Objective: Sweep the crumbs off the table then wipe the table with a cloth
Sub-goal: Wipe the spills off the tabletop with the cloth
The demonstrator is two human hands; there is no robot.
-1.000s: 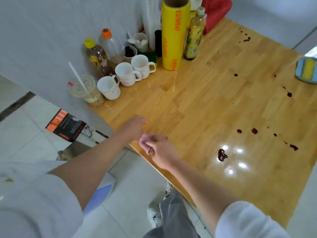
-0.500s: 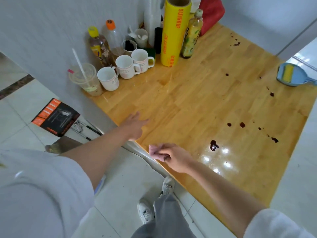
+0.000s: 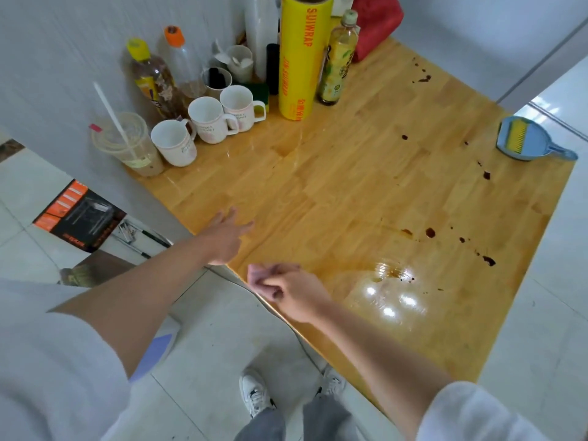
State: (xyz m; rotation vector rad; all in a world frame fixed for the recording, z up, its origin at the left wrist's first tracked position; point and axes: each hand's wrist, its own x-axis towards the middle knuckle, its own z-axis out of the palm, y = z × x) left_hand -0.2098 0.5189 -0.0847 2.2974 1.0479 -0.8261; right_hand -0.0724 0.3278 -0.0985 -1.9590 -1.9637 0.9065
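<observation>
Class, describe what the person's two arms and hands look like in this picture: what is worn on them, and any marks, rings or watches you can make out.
Both forearms are bare below loose white sleeves pushed up near the elbow: left sleeve, right sleeve. The left hand and right hand wear no gloves. No watch, ring, bracelet or marking shows on either wrist or hand.
</observation>
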